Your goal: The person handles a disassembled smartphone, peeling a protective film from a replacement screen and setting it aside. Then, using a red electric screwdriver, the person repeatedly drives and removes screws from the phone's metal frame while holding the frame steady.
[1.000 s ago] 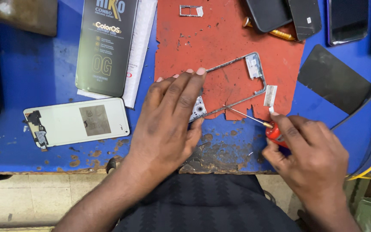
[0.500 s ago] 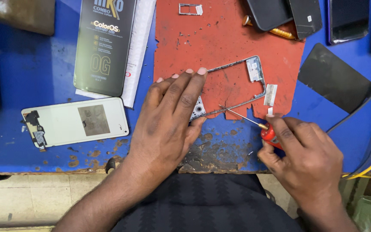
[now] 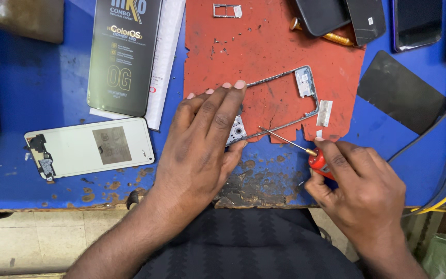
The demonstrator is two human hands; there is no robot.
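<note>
While the left hand (image 3: 202,139) presses flat, fingers together, pinning the phone mid-frame (image 3: 285,106) on the red mat (image 3: 264,46) near the worktop's front edge, the right hand (image 3: 360,191) pinches a red-handled screwdriver (image 3: 305,149) aimed at the frame's lower edge.

Two bare forearms without sleeves, left hand (image 3: 202,139) and right hand (image 3: 360,194) with no rings, watch or gloves, short trimmed nails, dark zigzag-patterned garment (image 3: 254,248) over the lap

Phone frame (image 3: 285,98) on mat (image 3: 264,46), back panel (image 3: 89,147) far left.
</note>
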